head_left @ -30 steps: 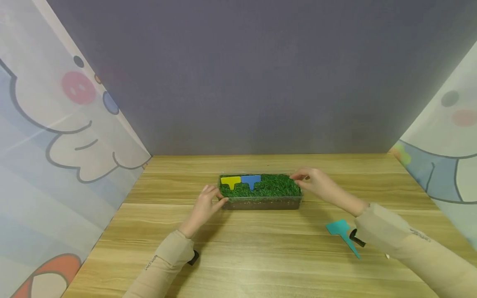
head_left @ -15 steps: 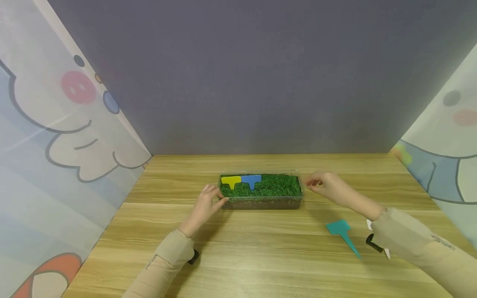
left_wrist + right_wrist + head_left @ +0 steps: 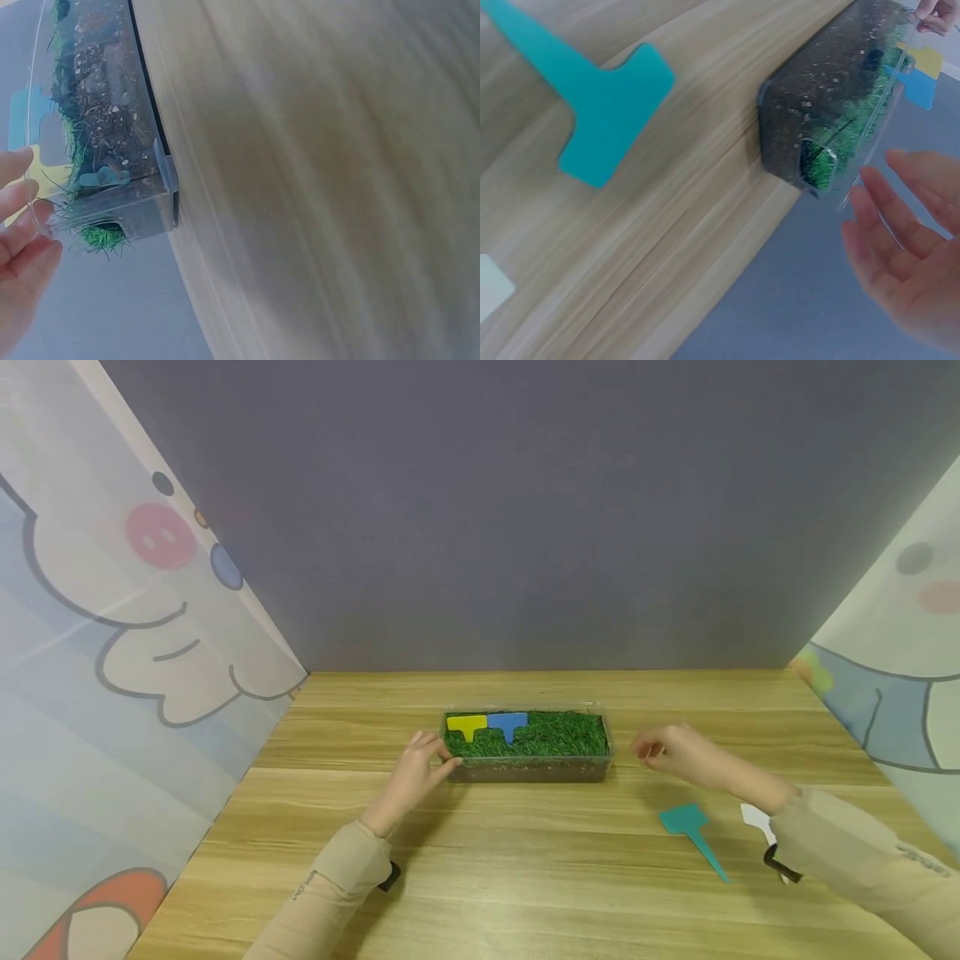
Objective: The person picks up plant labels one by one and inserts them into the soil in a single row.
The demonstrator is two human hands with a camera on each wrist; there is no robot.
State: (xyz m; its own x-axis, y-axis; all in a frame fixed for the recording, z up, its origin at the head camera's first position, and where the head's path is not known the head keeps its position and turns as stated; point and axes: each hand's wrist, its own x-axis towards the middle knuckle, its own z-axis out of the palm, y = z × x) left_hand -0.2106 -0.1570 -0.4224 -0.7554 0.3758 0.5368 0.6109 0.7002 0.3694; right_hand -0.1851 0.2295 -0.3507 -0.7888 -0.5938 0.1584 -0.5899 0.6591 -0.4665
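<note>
Soil (image 3: 817, 90) under grass, wrist views only

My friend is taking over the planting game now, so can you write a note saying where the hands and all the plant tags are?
Left hand: fingers rest against the left end of the clear grass tray, holding nothing.
Right hand: open and empty, just off the tray's right end, not touching it.
Done: yellow tag and blue tag stand in the grass at the left.
Left: teal tag and white tag lie on the table near the right hand.
</note>
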